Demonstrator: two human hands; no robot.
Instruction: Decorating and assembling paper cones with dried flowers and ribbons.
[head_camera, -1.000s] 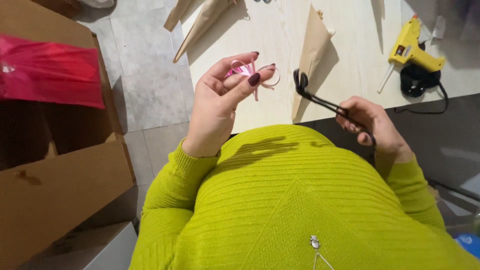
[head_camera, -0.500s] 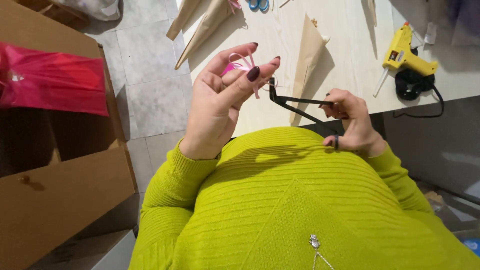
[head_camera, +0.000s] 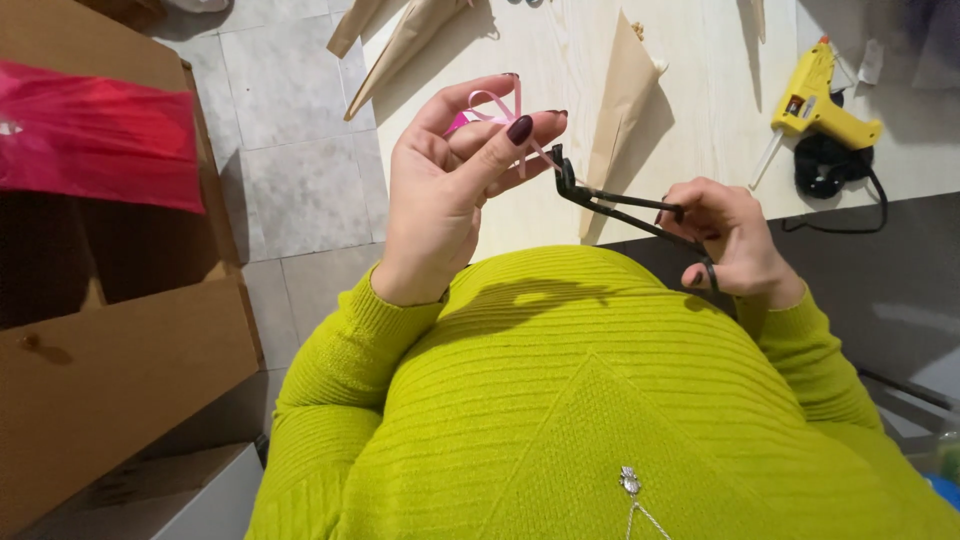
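Clearly the pink ribbon is light, limp and slick, likely to slip unless pinched at its loop; the left hand clamps it between thumb and fingers, raised above the surface. The right hand grips black scissors, blade tips at the ribbon. Paper cones and a glue gun lie beyond.

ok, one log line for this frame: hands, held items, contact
left hand: pinches pink ribbon | right hand: holds black scissors | scissor tips at ribbon, blades open | glue gun on table
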